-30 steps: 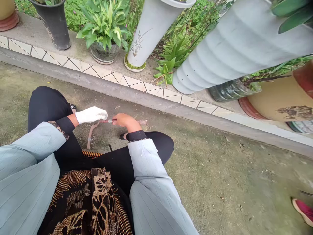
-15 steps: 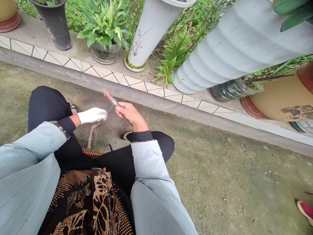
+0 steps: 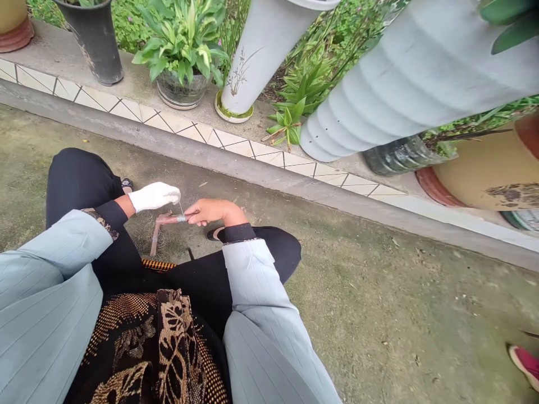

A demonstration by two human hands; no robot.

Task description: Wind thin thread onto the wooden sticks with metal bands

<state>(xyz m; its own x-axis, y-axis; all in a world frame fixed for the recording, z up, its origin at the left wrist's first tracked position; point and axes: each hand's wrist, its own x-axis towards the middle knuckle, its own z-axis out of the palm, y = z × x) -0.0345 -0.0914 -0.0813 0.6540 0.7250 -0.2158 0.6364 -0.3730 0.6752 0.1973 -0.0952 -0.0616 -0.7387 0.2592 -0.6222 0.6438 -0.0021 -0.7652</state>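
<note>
My right hand (image 3: pixel 210 211), bare, is closed around a short reddish-brown stick (image 3: pixel 169 219) that points left, nearly level. Silvery wire (image 3: pixel 181 218) is wound in a band about the stick just beyond my fingertips. A thin strand of it rises from the band to my left hand (image 3: pixel 155 196), which wears a white glove and pinches the strand just above the stick. Below, another piece of stick (image 3: pixel 155 238) lies between my legs with loose curls of thin wire around it. The far end of the held stick overlaps this piece; whether they touch I cannot tell.
Ahead runs a low ledge with a tiled edge (image 3: pixel 189 130). On it stand a black pot (image 3: pixel 95 42), a leafy plant in a clear pot (image 3: pixel 183 90), a tall white planter (image 3: pixel 261 53) and a large ribbed planter (image 3: pixel 391 84). Someone's red shoe (image 3: pixel 526 362) shows at right.
The right hand swung the stick tip up and away, then brought it back down level. My gloved hand stayed near the same place, holding the wire, and has now lifted slightly.
</note>
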